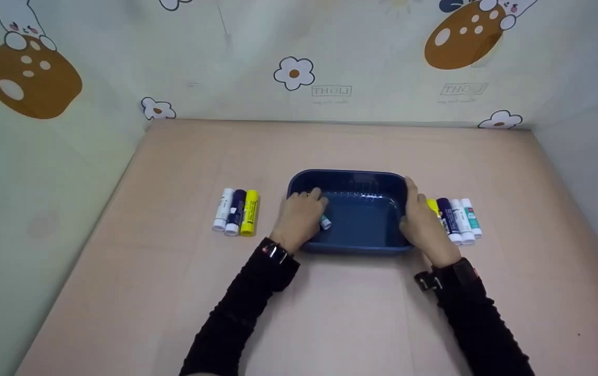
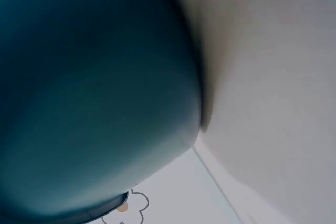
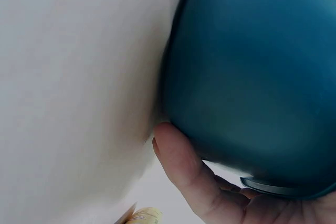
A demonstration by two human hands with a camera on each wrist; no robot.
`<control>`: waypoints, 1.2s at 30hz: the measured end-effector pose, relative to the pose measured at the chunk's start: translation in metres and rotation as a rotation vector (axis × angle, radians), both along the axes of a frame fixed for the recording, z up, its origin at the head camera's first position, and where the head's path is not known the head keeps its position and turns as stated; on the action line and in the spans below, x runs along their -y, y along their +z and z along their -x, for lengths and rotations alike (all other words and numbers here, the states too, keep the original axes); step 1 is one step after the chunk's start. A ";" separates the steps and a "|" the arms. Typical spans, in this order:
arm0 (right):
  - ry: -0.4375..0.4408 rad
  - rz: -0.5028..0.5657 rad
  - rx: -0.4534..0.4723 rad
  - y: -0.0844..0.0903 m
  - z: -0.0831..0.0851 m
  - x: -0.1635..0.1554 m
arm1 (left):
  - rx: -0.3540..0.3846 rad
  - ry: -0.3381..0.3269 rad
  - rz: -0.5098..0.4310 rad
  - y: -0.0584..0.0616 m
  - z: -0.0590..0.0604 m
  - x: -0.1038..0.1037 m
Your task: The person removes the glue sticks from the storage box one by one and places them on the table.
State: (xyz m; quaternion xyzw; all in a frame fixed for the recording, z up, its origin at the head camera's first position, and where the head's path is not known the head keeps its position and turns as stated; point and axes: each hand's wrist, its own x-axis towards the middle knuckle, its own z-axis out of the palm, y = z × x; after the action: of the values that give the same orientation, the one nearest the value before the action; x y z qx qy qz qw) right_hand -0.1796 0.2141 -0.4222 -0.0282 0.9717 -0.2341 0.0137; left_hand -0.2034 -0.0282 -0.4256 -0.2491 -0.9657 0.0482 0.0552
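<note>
The counter (image 1: 330, 313) is big and pinkish, and the blue tub (image 1: 361, 180) sits in the middle of it. Everything else is told from the tub.

The tub is wider from side to side than from front to back. A hand is at each short end. The left hand (image 1: 301, 216) is at the tub's left end, with its fingers curled over the rim and reaching inside. A small stick with a teal band (image 1: 325, 223) pokes out from under these fingers, inside the tub near its left wall. It seems to be held, but the hand hides most of it. The right hand (image 1: 424, 224) is at the tub's right end, with its fingers lying flat along the outside wall and the thumb (image 3: 181, 166) pressed against it, gripping nothing.

Three sticks (image 1: 236, 211) lie in a row to the left of the tub, well apart from it. Four more sticks (image 1: 458, 219) lie to the right of the tub, just beside the right hand. All of them point away from the person.
</note>
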 end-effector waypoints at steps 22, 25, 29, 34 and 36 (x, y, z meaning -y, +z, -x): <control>-0.015 0.017 0.046 0.001 0.001 -0.001 | 0.080 0.039 -0.658 0.052 0.003 0.041; -0.015 0.019 0.048 0.002 0.001 -0.001 | 0.087 0.088 -0.690 0.061 0.002 0.052; -0.016 0.023 0.044 0.002 0.001 -0.001 | 0.139 0.179 -0.697 0.066 0.005 0.068; -0.018 0.025 0.043 0.001 0.001 0.000 | 0.291 0.337 -0.660 0.059 0.012 0.084; -0.017 0.024 0.041 0.001 0.001 0.000 | 0.337 0.383 -0.636 0.053 0.016 0.087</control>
State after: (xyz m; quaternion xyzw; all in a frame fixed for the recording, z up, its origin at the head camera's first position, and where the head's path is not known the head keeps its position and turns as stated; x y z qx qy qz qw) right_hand -0.1805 0.2140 -0.4212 -0.0151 0.9685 -0.2466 0.0315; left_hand -0.2192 -0.1150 -0.3730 -0.0397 -0.9570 -0.2848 -0.0396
